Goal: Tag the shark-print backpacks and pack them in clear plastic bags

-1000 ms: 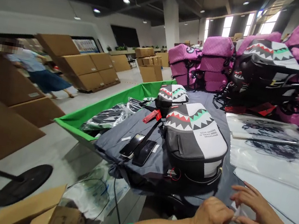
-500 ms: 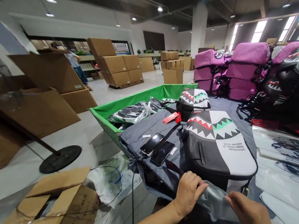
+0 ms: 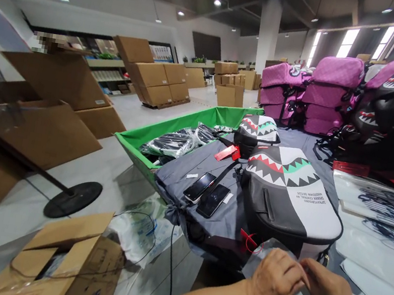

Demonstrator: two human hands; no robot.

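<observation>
My left hand [image 3: 275,281] is closed on a clear plastic bag [image 3: 253,265], whose loose edge sticks out to the left of the knuckles. Close against it, my right hand [image 3: 328,288] pinches at the same bag, its fingertips meeting the left hand's fingers. Just beyond both hands lies a black, grey and white backpack [image 3: 287,198] with a shark-teeth print. A red tag [image 3: 248,239] with a red loop pokes out by the backpack's lower left edge. The hands hide most of the bag.
Two phones [image 3: 207,197] lie left of the backpack on the grey cloth [image 3: 176,179]. A smaller shark-print bag [image 3: 258,130] sits behind. Clear plastic bags [image 3: 388,247] lie on the right; pink backpacks [image 3: 332,92] are stacked beyond. A green-lined bin [image 3: 186,123] and an open carton [image 3: 96,271] stand leftward.
My left hand has moved right, bringing the two hands together over the plastic bag, which was stretched between them before. The red tag has come into sight by the backpack.
</observation>
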